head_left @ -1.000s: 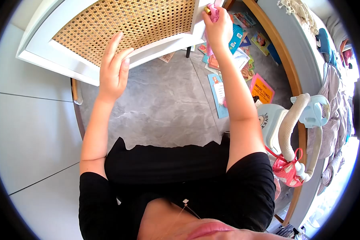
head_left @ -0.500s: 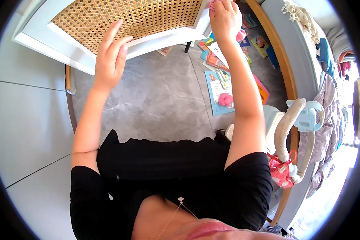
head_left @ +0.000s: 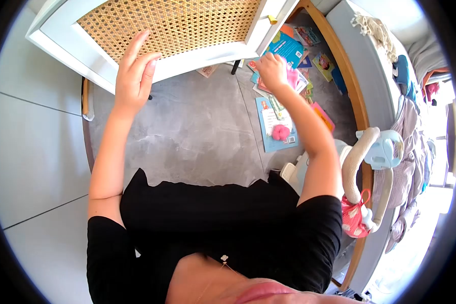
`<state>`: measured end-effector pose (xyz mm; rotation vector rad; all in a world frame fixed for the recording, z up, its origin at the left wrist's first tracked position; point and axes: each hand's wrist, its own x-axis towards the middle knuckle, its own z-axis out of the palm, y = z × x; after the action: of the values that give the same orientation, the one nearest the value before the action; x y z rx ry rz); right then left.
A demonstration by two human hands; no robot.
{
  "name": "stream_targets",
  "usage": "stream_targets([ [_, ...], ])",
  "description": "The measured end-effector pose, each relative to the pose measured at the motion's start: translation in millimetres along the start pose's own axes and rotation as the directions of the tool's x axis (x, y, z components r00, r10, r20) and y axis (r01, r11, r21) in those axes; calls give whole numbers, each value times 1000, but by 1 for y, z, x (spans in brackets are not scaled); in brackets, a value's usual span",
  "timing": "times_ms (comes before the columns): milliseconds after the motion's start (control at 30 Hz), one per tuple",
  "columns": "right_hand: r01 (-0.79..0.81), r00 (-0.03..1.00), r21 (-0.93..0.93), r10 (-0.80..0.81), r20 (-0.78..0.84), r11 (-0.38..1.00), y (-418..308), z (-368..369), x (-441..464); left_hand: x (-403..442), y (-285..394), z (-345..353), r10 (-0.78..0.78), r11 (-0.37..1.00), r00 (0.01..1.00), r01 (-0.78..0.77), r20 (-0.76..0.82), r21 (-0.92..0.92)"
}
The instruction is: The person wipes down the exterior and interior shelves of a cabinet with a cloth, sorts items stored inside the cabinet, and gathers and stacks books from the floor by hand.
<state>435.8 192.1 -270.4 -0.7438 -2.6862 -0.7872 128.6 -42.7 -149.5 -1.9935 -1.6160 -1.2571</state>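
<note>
Above scattered colourful books (head_left: 289,49), right hand (head_left: 272,71) curled shut on soft pink cloth (head_left: 292,77)

Near the white-framed woven cane panel (head_left: 187,25), the left hand (head_left: 133,73) is open, fingers apart; contact is unclear. Farther out, a round pink object (head_left: 280,133) lies on a light-blue book (head_left: 269,145).

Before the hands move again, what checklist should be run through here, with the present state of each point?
1. Right hand off the yellowish knob: ok, there is a visible gap.
2. Pink item firmly held by the right hand: cannot tell, it shows beside the hand but the grip is hidden.
3. Left hand clear of the woven panel: cannot tell, they overlap in this view.
4. Floor around the right hand free of books: not ok, several lie there, including a teal book.
5. Pink lobed object lying on the light-blue book: ok.
</note>
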Motion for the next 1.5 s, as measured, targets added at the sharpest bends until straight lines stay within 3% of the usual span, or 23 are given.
stream_targets([
  [67,-103,964,219,152,-220,970,-10,-9,-4,-6,2,-2,-67,998,998,67,9,-7],
  [167,-265,776,392,436,-456,881,-9,-62,28,-10,-1,3,-72,997,997,73,41,-24],
  [233,-250,637,374,443,-631,893,8,-91,54,-9,0,10,-21,999,998,23,64,-25],
  [267,-253,620,342,423,-661,905,17,-91,65,-8,2,11,-4,1000,997,4,80,-5],
  [367,-260,716,316,402,-571,912,28,-73,79,-1,8,10,1,1000,996,-3,89,21],
  [433,-216,673,370,412,-614,904,32,-67,79,-1,9,8,-28,1000,996,28,79,1],
  [500,-282,645,549,579,-498,787,27,-78,78,-8,5,5,-62,998,995,62,82,6],
  [567,-419,528,846,847,-68,329,37,-73,73,-12,2,2,-80,997,992,78,93,26],
  [600,-516,425,845,899,107,144,38,-107,72,-13,-1,0,-80,997,993,80,87,8],
  [633,-432,411,892,909,63,134,46,-114,69,-15,-3,-1,-86,996,993,87,84,-9],
  [700,-210,309,843,852,-423,495,60,-127,87,-18,-8,1,-85,996,992,88,94,-23],
  [767,-117,360,767,747,-559,631,53,-171,111,-17,-8,6,-76,997,988,79,133,-16],
  [800,-125,321,605,609,-725,786,53,-180,129,-15,-7,10,-23,1000,993,25,112,-17],
  [833,-144,225,530,549,-805,836,42,-188,151,-12,-4,10,-7,1000,992,7,123,-1],
  [900,-121,281,625,630,-724,772,39,-176,169,-9,2,9,23,1000,990,-25,136,14],
  [933,-262,311,512,574,-758,818,41,-166,171,-10,3,9,1,1000,991,-3,133,13],
  [1033,-356,268,494,593,-759,793,28,-142,172,-18,-6,7,-40,999,992,39,116,16],
  [1167,-527,439,369,617,-654,766,23,-89,138,-32,-15,2,-104,993,986,110,133,-33],
  [1200,-548,498,403,673,-547,733,16,-88,126,-33,-15,2,-100,994,986,104,137,-24],
  [1300,-332,644,579,627,-439,745,27,-123,110,-31,-19,4,-99,994,984,105,147,-31],
  [1367,-282,410,584,646,-644,761,22,-158,130,-29,-17,6,-93,994,985,100,146,-45],
  [1467,-242,524,568,599,-606,786,15,-180,173,-24,-14,7,-72,996,988,79,139,-49],
  [1500,-319,346,654,727,-593,686,-18,-190,188,-24,-13,7,-62,996,990,69,126,-49],
])
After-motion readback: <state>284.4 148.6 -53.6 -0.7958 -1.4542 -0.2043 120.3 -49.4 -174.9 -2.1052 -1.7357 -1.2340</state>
